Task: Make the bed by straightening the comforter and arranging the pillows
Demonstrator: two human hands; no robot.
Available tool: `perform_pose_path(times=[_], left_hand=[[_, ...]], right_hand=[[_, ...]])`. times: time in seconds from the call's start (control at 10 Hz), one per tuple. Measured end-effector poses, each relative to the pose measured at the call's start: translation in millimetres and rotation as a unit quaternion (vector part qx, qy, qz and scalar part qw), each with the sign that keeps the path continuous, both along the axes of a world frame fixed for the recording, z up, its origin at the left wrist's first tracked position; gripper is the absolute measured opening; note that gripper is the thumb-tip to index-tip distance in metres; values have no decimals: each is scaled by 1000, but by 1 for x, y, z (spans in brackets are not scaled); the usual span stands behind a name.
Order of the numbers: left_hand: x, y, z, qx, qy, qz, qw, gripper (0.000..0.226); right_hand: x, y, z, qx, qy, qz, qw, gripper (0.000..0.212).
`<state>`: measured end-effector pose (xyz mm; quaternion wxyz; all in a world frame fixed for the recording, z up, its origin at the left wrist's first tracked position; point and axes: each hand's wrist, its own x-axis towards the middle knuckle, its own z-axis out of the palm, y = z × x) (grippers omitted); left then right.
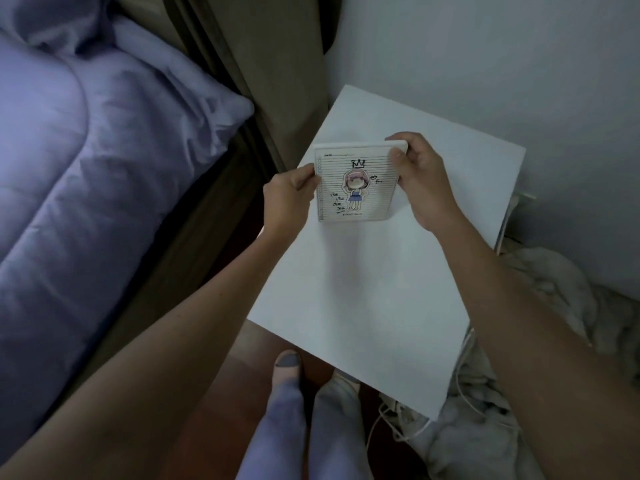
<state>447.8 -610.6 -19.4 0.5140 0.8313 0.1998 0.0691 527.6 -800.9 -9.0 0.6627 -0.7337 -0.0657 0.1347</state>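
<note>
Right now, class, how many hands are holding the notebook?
2: the left hand pinches the notebook at its left edge, the right hand grips its top right corner.

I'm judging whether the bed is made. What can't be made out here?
- Lavender quilted comforter: head view's left edge cuts it off; most of bed unseen.
- Lavender pillow: top edge cuts off the bed's head; other pillows cannot be told.
- Small lined notebook with cartoon-girl cover, held by left hand and right hand: handwriting too small to read.
</note>
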Motion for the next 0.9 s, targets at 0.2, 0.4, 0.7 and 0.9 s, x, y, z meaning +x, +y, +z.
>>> perform_pose_path(times=[0.2, 0.4, 0.7, 0.9], left_hand=[[-9, -5, 7, 36, 16, 0, 999, 21], [-7, -5, 11, 83, 45, -23, 995, 21], [-3, -3, 14, 94, 75, -50, 991, 28], [-14, 6, 24, 107, 79, -27, 991, 53]], right_hand=[[-9, -2, 4, -4, 0, 28, 1000, 20], [-7, -6, 6, -29, 5, 48, 998, 23], [-2, -9, 15, -84, 32, 72, 993, 37], [-2, -14, 31, -200, 32, 45, 978, 54]])
